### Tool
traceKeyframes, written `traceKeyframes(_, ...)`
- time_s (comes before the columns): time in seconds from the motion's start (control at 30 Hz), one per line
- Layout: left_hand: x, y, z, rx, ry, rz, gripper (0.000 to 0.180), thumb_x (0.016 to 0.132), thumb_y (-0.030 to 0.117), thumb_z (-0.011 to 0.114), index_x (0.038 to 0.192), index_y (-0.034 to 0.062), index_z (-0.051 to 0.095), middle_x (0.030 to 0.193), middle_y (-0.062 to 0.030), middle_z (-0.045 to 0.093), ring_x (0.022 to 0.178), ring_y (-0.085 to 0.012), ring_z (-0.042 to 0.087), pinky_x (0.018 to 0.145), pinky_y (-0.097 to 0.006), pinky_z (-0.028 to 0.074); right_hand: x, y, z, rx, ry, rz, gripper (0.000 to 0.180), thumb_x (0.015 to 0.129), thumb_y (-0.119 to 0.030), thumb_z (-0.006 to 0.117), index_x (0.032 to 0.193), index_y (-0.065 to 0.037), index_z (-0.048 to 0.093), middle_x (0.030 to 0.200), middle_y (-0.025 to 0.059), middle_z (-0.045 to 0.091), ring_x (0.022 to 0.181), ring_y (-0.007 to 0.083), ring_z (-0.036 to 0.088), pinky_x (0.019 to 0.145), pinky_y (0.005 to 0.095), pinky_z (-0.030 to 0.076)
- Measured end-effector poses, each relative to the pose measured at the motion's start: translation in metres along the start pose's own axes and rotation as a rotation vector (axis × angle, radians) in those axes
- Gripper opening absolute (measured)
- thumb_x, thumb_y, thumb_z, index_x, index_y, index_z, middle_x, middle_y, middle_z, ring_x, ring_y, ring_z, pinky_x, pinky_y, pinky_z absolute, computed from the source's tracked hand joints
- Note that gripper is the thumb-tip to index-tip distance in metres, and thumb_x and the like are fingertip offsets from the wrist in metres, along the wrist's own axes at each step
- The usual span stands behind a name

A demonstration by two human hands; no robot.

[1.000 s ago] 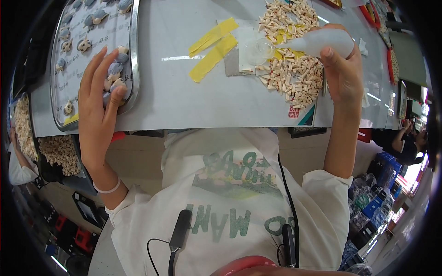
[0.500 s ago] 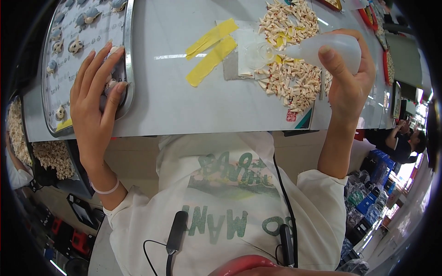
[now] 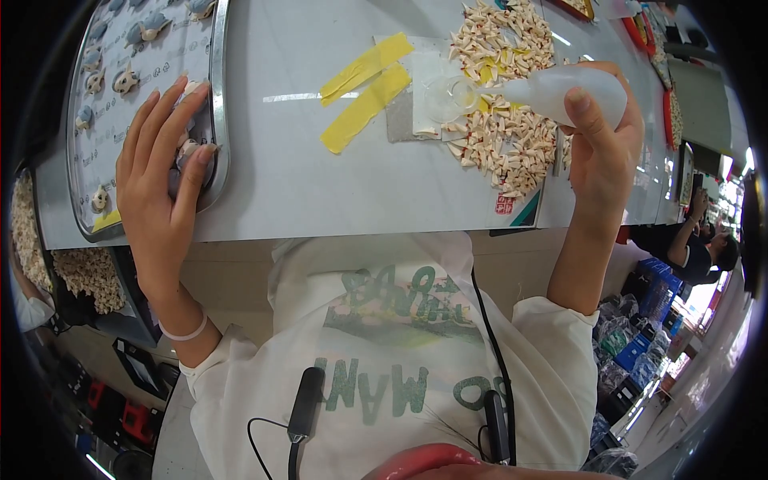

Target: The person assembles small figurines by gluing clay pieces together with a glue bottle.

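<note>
At the right, my right hand [image 3: 602, 164] is wrapped round a translucent white squeeze bottle [image 3: 552, 90], tipped on its side. Its nozzle points left at a small clear round dish [image 3: 442, 98] on a pale square. My left hand [image 3: 156, 180] lies with fingers stretched over the right side of a metal-rimmed tray [image 3: 218, 96]. Under and beside those fingers are small figurines [image 3: 186, 150], partly hidden, so I cannot tell how firmly they are touched. More blue-grey and cream figurines [image 3: 126, 80] stand on the tray's patterned white liner.
Piles of small cream pointed pieces [image 3: 504, 152] surround the nozzle. Two yellow tape strips [image 3: 366, 110] are stuck to the grey table [image 3: 320, 192]. Crates of pale pieces [image 3: 88, 276] stand at the lower left. Another person [image 3: 692, 248] is at the far right.
The tray and my left hand appear slightly further left in the picture. My right hand keeps its grip on the bottle, which sits a little lower and more level.
</note>
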State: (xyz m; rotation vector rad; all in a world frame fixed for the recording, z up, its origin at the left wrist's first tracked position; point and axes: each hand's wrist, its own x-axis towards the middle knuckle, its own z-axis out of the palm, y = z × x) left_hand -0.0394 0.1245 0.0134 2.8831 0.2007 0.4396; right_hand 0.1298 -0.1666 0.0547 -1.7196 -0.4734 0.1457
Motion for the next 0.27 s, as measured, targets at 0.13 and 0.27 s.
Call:
traceKeyframes(0.13, 0.001, 0.000, -0.003, -0.015, 0.002, 0.003, 0.033, 0.079, 0.026, 0.052, 0.111, 0.0178, 0.054, 0.119, -0.0007, 0.049, 0.115, -0.0224, 0.040, 0.095, -0.035, 0.031, 0.004, 0.008, -0.020, 0.093, -0.122, 0.201, 0.035, 0.071, -0.023, 0.066, 0.091, 0.000, 0.049, 0.076, 0.0078, 0.056, 0.070, 0.0126, 0.054, 0.063, 0.0216, 0.041)
traceKeyframes(0.27, 0.002, -0.001, -0.002, -0.019, 0.000, 0.012, 0.035, 0.079, 0.027, 0.052, 0.112, 0.0175, 0.054, 0.120, -0.0017, 0.048, 0.115, -0.0230, 0.040, 0.095, -0.036, 0.031, 0.021, 0.013, -0.019, 0.089, -0.112, 0.154, 0.050, 0.070, -0.032, 0.066, 0.099, 0.002, 0.043, 0.081, 0.0125, 0.057, 0.075, 0.0183, 0.056, 0.072, 0.0259, 0.041)
